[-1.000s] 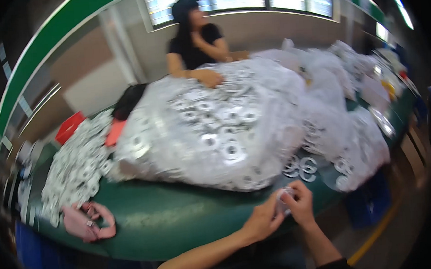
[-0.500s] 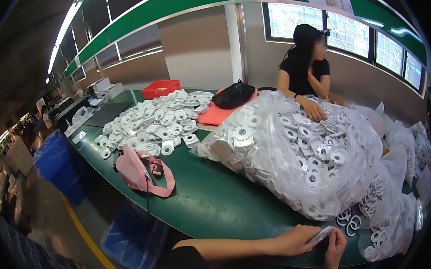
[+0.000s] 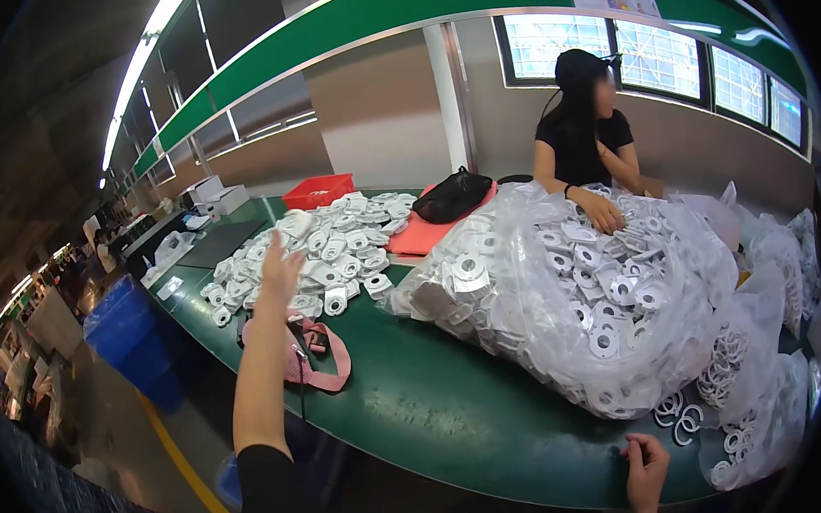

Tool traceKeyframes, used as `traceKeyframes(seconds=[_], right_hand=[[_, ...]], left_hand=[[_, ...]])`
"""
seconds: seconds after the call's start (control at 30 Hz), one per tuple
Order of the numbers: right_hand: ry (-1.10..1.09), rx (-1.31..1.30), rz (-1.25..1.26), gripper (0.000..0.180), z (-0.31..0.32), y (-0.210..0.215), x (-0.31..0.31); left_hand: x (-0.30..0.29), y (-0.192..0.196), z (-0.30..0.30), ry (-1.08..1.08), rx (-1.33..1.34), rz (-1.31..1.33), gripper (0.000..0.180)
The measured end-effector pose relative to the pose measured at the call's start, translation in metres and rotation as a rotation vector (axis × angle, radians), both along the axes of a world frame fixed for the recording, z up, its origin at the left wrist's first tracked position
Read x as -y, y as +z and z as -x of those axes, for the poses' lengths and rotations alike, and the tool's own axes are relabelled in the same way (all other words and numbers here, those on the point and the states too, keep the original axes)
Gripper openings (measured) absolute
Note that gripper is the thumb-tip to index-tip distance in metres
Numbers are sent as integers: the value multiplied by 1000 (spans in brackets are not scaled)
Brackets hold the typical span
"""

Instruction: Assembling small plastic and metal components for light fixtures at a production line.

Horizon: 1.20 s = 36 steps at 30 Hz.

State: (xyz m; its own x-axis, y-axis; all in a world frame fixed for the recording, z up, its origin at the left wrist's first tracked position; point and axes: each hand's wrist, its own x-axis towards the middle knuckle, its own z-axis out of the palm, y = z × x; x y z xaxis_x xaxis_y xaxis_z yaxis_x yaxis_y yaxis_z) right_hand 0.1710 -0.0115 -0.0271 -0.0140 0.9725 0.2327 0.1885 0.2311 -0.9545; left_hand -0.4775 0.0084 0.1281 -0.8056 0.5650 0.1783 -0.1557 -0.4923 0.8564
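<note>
**Left hand swings out over the loose pile**

The left hand (image 3: pixel 279 264) is up and stretched far out, its fingers curled round a small white plastic part (image 3: pixel 296 223) held above the heap of loose white parts (image 3: pixel 326 252) on the green table (image 3: pixel 438 396). Half a second ago both hands were together at the near edge, working on one piece close to the big bag; now they have split, and the piece has travelled with the left hand across to the loose pile. That reads to me as one piece finished and being passed on. The right hand (image 3: pixel 644 463) has stayed behind at the table edge, fingers resting bent on the rim and holding nothing I can see, just beside a few white rings (image 3: pixel 679 419).

The clear plastic bag (image 3: pixel 574 312) in the middle bulges with the same white parts, and a seated co-worker's hand (image 3: pixel 604 216) rests on top of it. More filled bags (image 3: pixel 767 395) crowd the right end. A red crate (image 3: pixel 317 191) stands behind the loose pile; I cannot tell what it holds. A pink strap bag (image 3: pixel 313 356) lies under the raised forearm.
</note>
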Motion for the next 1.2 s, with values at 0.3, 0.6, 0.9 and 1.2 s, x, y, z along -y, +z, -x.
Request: traceKeyframes(seconds=[0.3,0.6,0.9,1.2], right_hand=[[-51,19,25,11,6,22,8],[-19,47,13,12,4,24,4],[2,89,5,14,3,27,10],[-184,-112,-72,16,-11,17,10]], left_hand=[[-38,-45,3,110,-141,569,52],[-23,2,-316,-80,-1595,-140,17],[-137,-36,-389,-319,-2067,310,26],[-120,16,-402,-366,-1535,16,13]])
